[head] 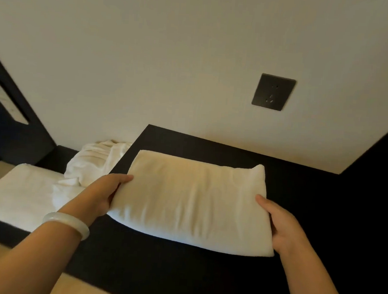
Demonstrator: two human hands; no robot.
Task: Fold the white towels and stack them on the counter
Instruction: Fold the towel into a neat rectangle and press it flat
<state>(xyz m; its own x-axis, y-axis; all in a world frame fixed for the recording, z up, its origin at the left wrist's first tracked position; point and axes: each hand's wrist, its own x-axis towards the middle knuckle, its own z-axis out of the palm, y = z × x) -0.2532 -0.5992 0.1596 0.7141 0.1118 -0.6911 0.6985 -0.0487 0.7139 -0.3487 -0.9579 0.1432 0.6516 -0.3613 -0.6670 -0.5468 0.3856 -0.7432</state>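
Head view: a folded towel held at both ends over the dark counter.

The folded towel (191, 199) sits toward the left edge of the counter (322, 201), short of the back edge along the wall. The left hand (103, 194) grips its left end and the right hand (279, 224) its right end, thumbs on top. This two-ended hold probably keeps the layers square while it is set down as the base of the stack. The fingers of both hands are hidden under the cloth. Whether the towel's near edge rests on the counter or is slightly lifted cannot be told. Past the counter's left edge, on a lower surface, lie a crumpled towel (93, 160) and a flat towel (19, 194), apparently waiting. The flat one is cut off by the left forearm, which wears a bracelet (68, 224). The counter's right end runs out of frame.
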